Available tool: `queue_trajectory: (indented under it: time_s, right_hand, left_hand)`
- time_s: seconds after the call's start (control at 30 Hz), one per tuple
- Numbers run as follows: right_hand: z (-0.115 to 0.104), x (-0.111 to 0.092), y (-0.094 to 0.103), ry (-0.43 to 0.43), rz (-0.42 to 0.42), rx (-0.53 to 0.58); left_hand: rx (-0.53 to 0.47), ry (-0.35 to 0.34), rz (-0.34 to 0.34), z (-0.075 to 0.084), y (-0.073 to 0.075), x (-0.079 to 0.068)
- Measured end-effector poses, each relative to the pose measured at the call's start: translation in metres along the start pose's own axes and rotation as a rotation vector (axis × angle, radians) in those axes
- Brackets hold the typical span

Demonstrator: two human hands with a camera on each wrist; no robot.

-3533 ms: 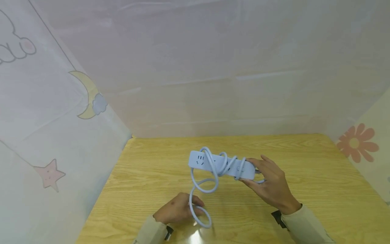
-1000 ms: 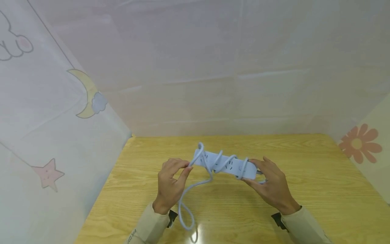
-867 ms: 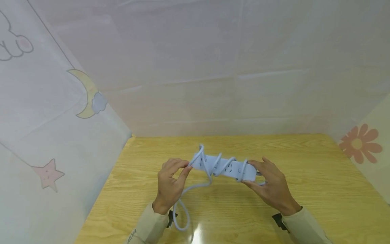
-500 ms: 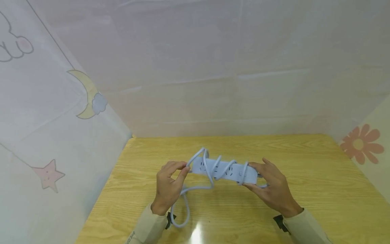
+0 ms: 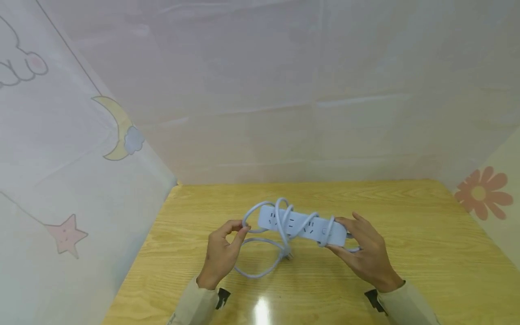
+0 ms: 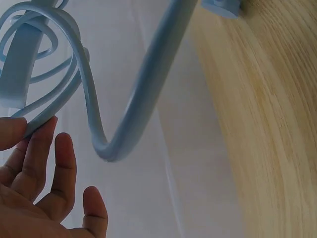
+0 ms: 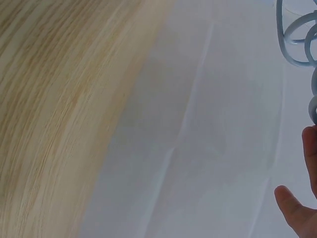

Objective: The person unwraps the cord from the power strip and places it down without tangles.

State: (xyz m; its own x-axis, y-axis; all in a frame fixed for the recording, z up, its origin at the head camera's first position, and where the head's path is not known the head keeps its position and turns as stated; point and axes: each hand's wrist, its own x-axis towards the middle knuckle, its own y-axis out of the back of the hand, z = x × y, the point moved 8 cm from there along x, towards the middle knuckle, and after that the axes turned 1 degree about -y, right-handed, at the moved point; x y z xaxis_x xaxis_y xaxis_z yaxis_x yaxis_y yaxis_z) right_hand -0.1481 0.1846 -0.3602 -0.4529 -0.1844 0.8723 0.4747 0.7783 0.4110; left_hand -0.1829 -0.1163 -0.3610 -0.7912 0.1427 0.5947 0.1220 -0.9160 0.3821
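Note:
A white power strip (image 5: 300,224) is held above the table, tilted slightly down to the right, with its sockets facing me. Its cord (image 5: 257,276) winds round the body in several loose turns. My right hand (image 5: 367,250) grips the strip's right end between thumb and fingers. Left of the strip, my left hand (image 5: 223,248) pinches a loop of the cord between thumb and fingertips; the left wrist view shows that pinch on the cord (image 6: 47,111). The plug (image 5: 286,253) hangs just below the strip, at the end of a loose loop. In the right wrist view only some fingers (image 7: 309,153) show.
The wooden table (image 5: 406,216) spreads under both hands. A pale curtain-like sheet (image 5: 260,113) stands behind it, with patterned sheets at the left and right sides.
My left hand came up from low by the hanging cord and pinched it near the strip's left end. Lately it has pulled a loop leftward, and the plug has swung up into view.

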Motion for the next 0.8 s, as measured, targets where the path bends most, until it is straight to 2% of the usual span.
queue_trajectory:
  time_s: [0.17, 0.3, 0.43, 0.5, 0.53, 0.73, 0.8]
  right_hand:
    - [-0.001, 0.001, 0.0, -0.004, 0.006, -0.001]
    - [0.0, 0.0, 0.0, -0.034, -0.013, -0.011]
    - [0.003, -0.003, -0.002, -0.074, -0.052, -0.028]
    - [0.005, -0.004, -0.003, -0.091, -0.07, -0.039]
    - [0.006, -0.004, -0.004, -0.098, -0.077, -0.043]
    - [0.008, -0.004, -0.005, -0.131, -0.096, -0.053]
    - [0.008, -0.003, -0.005, -0.139, -0.104, -0.056]
  left_hand:
    - [-0.01, 0.082, -0.091, -0.01, -0.006, -0.006]
    - [-0.024, 0.186, -0.159, -0.018, -0.01, -0.011]
    - [-0.007, 0.237, -0.18, -0.022, -0.01, -0.016]
    - [0.019, 0.205, -0.166, -0.019, -0.008, -0.017]
    - [0.04, 0.167, -0.152, -0.015, -0.007, -0.016]
    - [0.17, -0.171, -0.004, 0.026, 0.002, -0.01]
    - [0.211, -0.249, 0.045, 0.037, 0.004, -0.008]
